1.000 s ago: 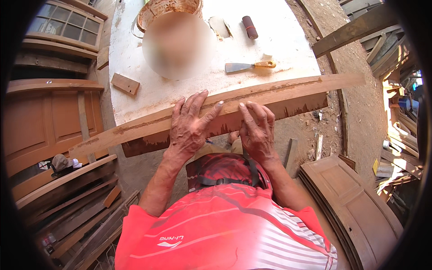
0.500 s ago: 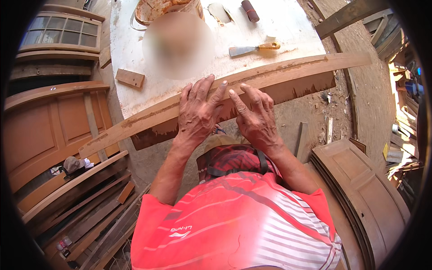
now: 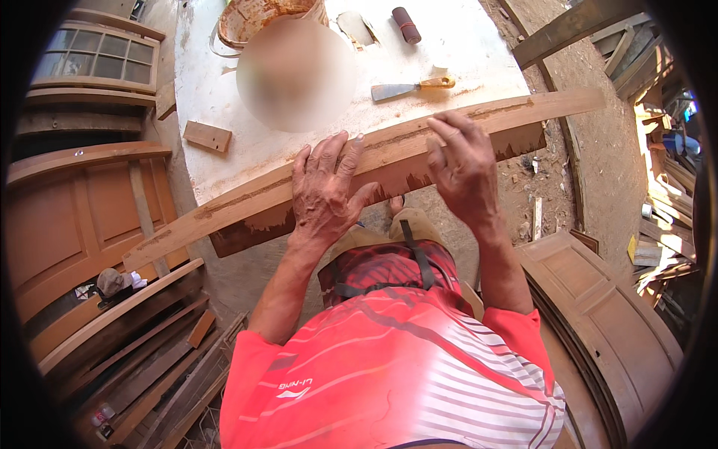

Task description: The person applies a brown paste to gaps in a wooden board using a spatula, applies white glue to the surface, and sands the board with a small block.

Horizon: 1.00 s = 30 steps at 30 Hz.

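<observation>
A long wooden board (image 3: 247,196) lies along the near edge of the white worktable (image 3: 479,52), with a rough brown seam running lengthwise on its top. My left hand (image 3: 325,183) rests on it left of the middle, fingers stretched over the wood and thumb apart. Farther right, my right hand (image 3: 465,161) is over the board's near side, fingers bent and thumb apart, with nothing visible in it; whether its fingertips touch the wood I cannot tell. Beyond the board lies a putty knife (image 3: 413,88) with a yellowish handle. A small wooden block (image 3: 207,137) sits at the left.
A stained bucket (image 3: 243,26) stands at the table's far side, near a dark brown roll (image 3: 406,25). Panelled doors (image 3: 598,299) are stacked at my right. More door panels (image 3: 97,202) and loose planks (image 3: 161,359) are at my left.
My right hand has moved right along the board, away from the left hand, and its fingers have bent. My left hand stays on the board, its thumb spread wider. The view has shifted slightly.
</observation>
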Each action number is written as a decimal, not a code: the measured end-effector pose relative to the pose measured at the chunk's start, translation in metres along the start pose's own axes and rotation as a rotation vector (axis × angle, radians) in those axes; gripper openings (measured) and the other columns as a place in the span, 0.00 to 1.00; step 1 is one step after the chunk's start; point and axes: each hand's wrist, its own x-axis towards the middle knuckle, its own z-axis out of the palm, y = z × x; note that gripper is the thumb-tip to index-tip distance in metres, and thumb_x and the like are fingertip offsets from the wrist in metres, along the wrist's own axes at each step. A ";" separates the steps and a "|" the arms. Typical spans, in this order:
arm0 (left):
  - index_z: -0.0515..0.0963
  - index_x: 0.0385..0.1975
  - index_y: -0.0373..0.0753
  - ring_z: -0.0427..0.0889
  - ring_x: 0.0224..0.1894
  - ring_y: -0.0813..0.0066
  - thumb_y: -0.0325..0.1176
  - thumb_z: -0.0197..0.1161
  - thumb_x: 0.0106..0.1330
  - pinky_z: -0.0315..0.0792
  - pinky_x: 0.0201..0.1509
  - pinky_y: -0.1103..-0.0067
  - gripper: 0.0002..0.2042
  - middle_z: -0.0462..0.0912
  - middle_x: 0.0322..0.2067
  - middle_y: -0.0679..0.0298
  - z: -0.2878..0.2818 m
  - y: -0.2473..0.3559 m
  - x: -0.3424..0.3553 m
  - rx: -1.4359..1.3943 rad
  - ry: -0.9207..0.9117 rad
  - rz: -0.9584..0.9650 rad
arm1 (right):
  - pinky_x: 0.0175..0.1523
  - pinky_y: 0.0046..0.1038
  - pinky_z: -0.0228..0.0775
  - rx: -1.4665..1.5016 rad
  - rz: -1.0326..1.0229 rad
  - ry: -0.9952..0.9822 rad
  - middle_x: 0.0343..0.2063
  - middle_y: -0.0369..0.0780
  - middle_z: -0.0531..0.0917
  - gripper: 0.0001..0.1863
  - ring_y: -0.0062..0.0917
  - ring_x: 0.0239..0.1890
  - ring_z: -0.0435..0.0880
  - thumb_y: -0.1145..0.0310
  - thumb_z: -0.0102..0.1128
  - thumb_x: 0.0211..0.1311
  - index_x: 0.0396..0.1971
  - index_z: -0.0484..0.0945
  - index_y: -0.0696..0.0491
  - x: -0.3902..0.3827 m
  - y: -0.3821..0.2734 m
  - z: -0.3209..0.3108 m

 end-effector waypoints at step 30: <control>0.81 0.61 0.46 0.79 0.63 0.67 0.46 0.82 0.41 0.66 0.73 0.63 0.39 0.82 0.59 0.67 0.007 0.014 0.012 -0.028 0.117 -0.281 | 0.49 0.24 0.80 0.552 0.317 -0.427 0.35 0.34 0.86 0.09 0.16 0.42 0.83 0.68 0.63 0.74 0.47 0.82 0.56 0.152 0.208 0.009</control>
